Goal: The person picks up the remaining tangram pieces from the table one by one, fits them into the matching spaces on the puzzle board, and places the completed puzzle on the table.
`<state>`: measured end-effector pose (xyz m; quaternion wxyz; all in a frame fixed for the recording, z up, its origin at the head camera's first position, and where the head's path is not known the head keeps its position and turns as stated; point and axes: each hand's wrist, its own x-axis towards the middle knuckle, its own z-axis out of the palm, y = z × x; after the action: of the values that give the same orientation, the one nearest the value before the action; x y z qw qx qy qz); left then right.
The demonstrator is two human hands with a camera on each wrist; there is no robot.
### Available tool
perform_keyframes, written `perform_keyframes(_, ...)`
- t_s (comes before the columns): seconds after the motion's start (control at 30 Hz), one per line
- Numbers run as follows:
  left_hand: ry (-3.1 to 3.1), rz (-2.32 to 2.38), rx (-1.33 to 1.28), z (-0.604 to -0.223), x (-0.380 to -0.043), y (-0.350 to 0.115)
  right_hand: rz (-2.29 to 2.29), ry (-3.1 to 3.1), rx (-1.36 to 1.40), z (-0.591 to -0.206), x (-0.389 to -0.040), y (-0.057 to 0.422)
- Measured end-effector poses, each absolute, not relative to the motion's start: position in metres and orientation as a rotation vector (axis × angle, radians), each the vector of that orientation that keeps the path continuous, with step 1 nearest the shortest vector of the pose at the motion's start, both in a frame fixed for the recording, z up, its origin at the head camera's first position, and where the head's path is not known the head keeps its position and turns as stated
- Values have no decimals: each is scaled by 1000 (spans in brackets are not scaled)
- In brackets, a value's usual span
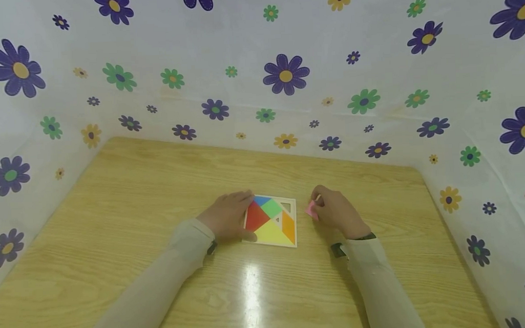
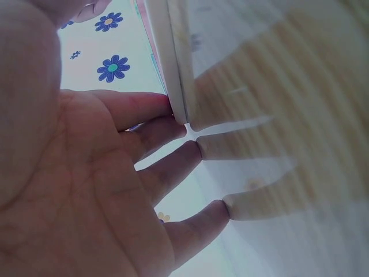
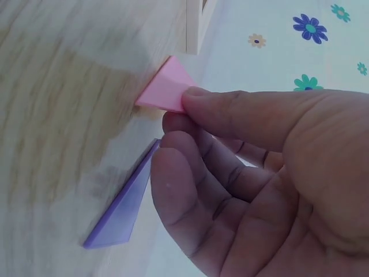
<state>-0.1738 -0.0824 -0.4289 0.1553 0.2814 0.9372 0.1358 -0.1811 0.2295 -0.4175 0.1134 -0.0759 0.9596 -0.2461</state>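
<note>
A square wooden tangram tray lies flat on the table, with blue, green, red, yellow and orange pieces set in it. Two triangular gaps show bare wood. My left hand rests at the tray's left side, thumb by the near corner, fingers at the far one. In the left wrist view its fairly straight fingers touch the tray's edge and the table. Right of the tray, my right hand pinches a pink triangle between thumb and fingertips. Beneath that hand lies a purple triangle, hidden in the head view.
The wood-grain table is bounded at the back and both sides by a white flower-print sheet. A bright reflection falls on the tabletop in front of the tray. Dark bands show at both sleeve cuffs.
</note>
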Motion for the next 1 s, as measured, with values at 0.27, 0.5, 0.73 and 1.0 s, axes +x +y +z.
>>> perform_keyframes(0.27, 2671, 390, 801, -429, -174, -82, -735, 2831, -278, -415, -178, 226)
perform_keyframes(0.5, 2675, 385, 770, -432, -175, -82, -767, 2879, -391, -409, -176, 222)
perform_keyframes(0.73, 2682, 404, 770, -431, -175, -83, -860, 2912, -434, -403, -175, 221)
perform_keyframes(1.0, 2671, 399, 764, -431, -174, -83, -1059, 2881, -426, -399, -175, 228)
